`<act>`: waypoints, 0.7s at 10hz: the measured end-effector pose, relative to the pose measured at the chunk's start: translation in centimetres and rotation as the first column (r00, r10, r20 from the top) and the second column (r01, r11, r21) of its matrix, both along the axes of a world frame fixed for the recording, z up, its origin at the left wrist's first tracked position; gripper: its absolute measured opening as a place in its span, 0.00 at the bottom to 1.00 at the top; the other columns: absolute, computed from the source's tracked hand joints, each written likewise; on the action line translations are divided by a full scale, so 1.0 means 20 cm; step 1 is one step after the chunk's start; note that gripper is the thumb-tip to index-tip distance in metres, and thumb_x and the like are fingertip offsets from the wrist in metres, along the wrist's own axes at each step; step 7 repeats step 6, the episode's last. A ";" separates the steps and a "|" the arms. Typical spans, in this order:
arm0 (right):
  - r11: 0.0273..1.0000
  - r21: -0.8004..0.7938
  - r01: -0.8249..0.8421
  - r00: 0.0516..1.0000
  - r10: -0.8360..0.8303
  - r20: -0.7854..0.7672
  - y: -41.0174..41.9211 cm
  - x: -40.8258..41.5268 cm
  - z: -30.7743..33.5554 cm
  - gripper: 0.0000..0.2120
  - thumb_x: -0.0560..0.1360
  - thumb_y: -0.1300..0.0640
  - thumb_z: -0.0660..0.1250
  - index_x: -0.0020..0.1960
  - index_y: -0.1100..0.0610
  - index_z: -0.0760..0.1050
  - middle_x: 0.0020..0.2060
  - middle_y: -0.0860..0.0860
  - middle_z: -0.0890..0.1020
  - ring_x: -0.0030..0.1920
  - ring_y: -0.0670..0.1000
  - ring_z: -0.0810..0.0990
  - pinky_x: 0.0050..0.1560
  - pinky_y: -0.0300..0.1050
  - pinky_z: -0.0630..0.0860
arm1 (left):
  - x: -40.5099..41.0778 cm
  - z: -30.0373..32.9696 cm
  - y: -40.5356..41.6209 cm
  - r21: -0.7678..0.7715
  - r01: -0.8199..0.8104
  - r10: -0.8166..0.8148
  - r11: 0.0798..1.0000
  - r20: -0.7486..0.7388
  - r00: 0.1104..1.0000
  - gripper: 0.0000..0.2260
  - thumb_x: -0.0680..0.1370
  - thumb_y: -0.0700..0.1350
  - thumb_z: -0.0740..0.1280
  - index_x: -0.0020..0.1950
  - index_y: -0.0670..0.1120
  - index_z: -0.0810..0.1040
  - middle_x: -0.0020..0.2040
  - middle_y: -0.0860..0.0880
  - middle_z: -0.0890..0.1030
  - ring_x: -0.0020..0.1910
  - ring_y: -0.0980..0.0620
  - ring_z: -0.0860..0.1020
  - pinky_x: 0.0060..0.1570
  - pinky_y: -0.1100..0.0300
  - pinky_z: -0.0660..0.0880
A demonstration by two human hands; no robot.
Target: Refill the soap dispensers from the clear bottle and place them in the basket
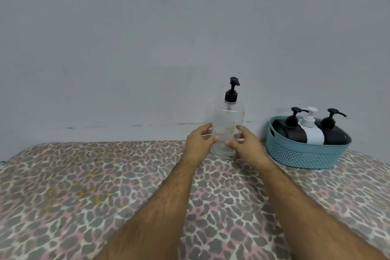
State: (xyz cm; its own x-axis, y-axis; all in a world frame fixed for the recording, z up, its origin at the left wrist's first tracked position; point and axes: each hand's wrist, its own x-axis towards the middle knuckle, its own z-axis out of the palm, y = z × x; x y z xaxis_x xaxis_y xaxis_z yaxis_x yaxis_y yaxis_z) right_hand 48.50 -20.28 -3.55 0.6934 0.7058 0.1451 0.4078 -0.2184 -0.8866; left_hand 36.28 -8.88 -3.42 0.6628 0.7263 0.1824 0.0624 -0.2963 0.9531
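Both the left hand (199, 140) and right hand (244, 143) grasp the upright clear plastic pump bottle (228, 126), apparently empty, beside the teal woven-pattern basket (299, 154) holding three dispensers (312, 131).

A cloth (88, 192) with a leopard-like pattern in grey, pink and cream covers the surface. Behind it stands a plain grey-blue wall (126, 38), with some small dark marks low near its bottom edge.

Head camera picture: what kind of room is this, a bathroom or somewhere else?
Probably a room in a home, perhaps a bedroom; hard to be sure. A soft surface under a leopard-print cover stands against a plain grey wall, and a blue basket holds soap dispensers.
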 end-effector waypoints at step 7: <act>0.980 -0.157 0.123 0.985 -0.102 0.137 -0.10 -0.18 -0.10 0.23 0.77 0.48 0.69 0.69 0.53 0.68 0.57 0.49 0.79 0.46 0.46 0.82 0.47 0.45 0.82 | -0.26 -0.05 -0.07 0.108 -0.030 0.049 0.994 -0.179 0.983 0.26 0.79 0.51 0.69 0.76 0.52 0.67 0.72 0.51 0.72 0.66 0.54 0.74 0.65 0.49 0.75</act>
